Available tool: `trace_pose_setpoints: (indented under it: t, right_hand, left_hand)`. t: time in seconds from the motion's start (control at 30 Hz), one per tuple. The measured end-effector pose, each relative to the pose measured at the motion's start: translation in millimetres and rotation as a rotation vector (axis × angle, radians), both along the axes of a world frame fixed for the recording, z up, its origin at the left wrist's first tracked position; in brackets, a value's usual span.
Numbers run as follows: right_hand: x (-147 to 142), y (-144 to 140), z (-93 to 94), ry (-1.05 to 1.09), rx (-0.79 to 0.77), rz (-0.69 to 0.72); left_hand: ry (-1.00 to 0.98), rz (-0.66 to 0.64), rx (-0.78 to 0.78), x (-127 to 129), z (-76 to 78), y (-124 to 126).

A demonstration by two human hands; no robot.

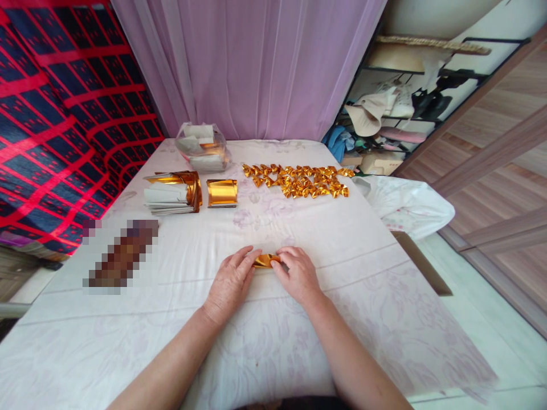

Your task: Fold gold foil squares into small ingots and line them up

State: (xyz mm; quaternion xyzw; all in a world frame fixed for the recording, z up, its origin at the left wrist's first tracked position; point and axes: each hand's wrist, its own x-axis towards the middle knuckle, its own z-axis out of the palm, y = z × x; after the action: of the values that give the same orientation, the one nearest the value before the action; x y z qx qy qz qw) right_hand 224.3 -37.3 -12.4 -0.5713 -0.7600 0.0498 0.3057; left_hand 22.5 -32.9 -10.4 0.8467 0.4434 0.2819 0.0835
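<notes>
Between my two hands lies a folded piece of gold foil paper (265,261), low on the table. The fingers of my left hand (233,279) press on its left end. At the right end, my right hand (300,274) pinches it between thumb and fingers. Farther back on the right are several folded gold foil pieces (294,181) set out in rows. A small stack of flat gold sheets (222,193) sits left of them, beside a larger pile of grey-backed gold foil sheets (171,195).
A clear plastic bag (204,149) with more sheets stands at the table's back left. The cloth-covered table (273,353) meets a purple curtain (256,68) behind. To the right are a white plastic bag (410,208), a cardboard piece (421,262) and loaded shelves (384,114). A blurred patch covers something at left.
</notes>
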Motion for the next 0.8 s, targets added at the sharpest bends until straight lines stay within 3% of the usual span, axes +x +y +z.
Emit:
trace_pose_setpoints:
  t: [0.47,0.8]
  right_hand:
    - [-0.7,2.8,-3.4,0.050,-0.034,-0.043]
    - [-2.1,3.7,-1.5,0.051,-0.025,-0.058]
  left_hand:
    - [0.206,-0.071,0.025,-0.2,2.8,-2.3]
    - [0.325,-0.041,0.038,3.1,3.3,-10.2]
